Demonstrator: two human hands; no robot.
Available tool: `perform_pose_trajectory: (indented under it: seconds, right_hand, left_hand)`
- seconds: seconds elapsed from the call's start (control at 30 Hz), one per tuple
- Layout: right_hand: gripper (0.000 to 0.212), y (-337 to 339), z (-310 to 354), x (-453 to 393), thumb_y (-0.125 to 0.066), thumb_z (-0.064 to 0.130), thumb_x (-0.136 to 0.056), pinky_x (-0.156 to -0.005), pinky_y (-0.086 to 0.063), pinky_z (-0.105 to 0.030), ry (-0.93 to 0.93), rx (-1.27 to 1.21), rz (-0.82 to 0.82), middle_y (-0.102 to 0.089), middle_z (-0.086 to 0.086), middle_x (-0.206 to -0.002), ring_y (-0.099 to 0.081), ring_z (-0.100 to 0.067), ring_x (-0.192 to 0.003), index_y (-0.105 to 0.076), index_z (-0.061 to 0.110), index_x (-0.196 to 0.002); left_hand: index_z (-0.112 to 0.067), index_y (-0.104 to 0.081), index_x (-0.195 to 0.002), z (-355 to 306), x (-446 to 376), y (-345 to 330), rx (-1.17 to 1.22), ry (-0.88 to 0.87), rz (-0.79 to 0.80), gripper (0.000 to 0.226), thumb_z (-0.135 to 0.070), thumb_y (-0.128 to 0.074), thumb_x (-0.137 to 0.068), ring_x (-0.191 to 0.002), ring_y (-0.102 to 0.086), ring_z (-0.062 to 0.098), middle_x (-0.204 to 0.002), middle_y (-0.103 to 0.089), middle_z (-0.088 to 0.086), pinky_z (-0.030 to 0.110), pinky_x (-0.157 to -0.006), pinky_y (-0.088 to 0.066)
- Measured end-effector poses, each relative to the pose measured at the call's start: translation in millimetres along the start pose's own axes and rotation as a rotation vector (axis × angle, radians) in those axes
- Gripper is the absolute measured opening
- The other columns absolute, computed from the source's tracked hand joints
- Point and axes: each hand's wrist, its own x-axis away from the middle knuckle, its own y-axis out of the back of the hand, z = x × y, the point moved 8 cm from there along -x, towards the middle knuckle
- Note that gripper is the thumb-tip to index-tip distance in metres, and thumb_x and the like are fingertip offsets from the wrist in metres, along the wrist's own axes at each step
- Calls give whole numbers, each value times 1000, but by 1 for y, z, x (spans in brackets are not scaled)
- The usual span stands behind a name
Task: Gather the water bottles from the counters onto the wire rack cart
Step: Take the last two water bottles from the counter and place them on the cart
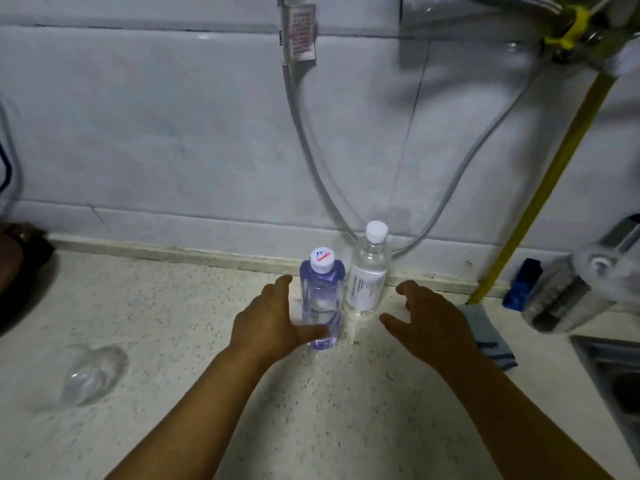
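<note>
Two bottles upright on counter: purple bottle, clear bottle at its 1 o'clock; left hand spread, thumb across purple bottle; right hand spread, grasping nothing.

Home kitchen: speckled stone counter, tiled wall, steel sink at 4 o'clock, yellow gas pipe at 2 o'clock, grey hoses at 12.

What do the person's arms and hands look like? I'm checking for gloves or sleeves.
Both arms are bare as far as the frame shows: no sleeves, no gloves. The left hand and right hand show no rings, and neither wrist shows a watch or band. The fingernails are too blurred to describe.
</note>
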Motion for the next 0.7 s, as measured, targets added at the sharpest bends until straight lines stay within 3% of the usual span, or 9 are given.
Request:
perform_pose_trajectory:
  seconds: [0.1, 0.23, 0.3, 0.37, 0.43, 0.6, 0.7]
  right_hand:
    - [63, 0, -4, -17, -59, 53, -76, -86, -45, -34, 15, 24, -33, -55, -3, -126, -53, -22, -111, -39, 21, -126]
    - [67, 2, 1, -40, -65, 55, -71, -74, -39, -27, 64, 10, -79, -58, -4, -120, -57, -21, -102, -40, 19, -122]
    - [74, 5, 5, -49, -69, 54, -66, -74, -41, -28, 89, -23, -109, -59, -5, -120, -59, -23, -102, -39, 19, -124]
    - [80, 5, 11, -57, -72, 54, -63, -80, -46, -34, 108, -49, -131, -58, -6, -122, -58, -25, -104, -36, 20, -126]
    - [84, 2, 15, -64, -73, 54, -60, -83, -46, -36, 105, -108, -135, -57, -6, -123, -58, -26, -105, -34, 21, -127]
    - [92, -13, 23, -77, -81, 46, -57, -91, -46, -39, 49, -338, -159, -53, -6, -127, -54, -28, -111, -32, 18, -129]
    - [82, -19, 24, -79, -83, 31, -60, -86, -43, -32, 32, -471, -223, -54, -10, -123, -55, -29, -109, -36, 14, -125]
  left_hand:
    - [-37, -42, -121, -11, -13, -14, 104, -77, 11, 78, -64, -75, -56, -91, -54, 8, -122, -60, -10, 25, -76, -39]
    - [-33, -44, -124, -3, -23, -26, 277, -21, -86, 73, -61, -72, -63, -96, -52, 6, -110, -51, -18, 24, -85, -40]
    - [-27, -48, -122, 1, -25, -34, 413, 14, -87, 70, -60, -69, -63, -99, -60, 11, -111, -60, -11, 26, -89, -45]
    - [-37, -48, -108, 2, -25, -33, 494, 10, -131, 55, -53, -75, -63, -86, -65, 9, -97, -66, -15, 19, -74, -50]
    - [-43, -43, -99, 1, -23, -30, 492, -16, -165, 55, -43, -76, -55, -74, -62, 3, -86, -61, -23, 11, -62, -42]
    - [-44, -45, -92, 1, -11, -25, 446, -42, -162, 47, -41, -74, -55, -72, -62, 0, -84, -61, -23, 7, -60, -40]
    - [-38, -46, -113, 2, -1, -21, 381, -46, -139, 57, -41, -78, -65, -75, -57, 3, -95, -58, -20, 7, -67, -38]
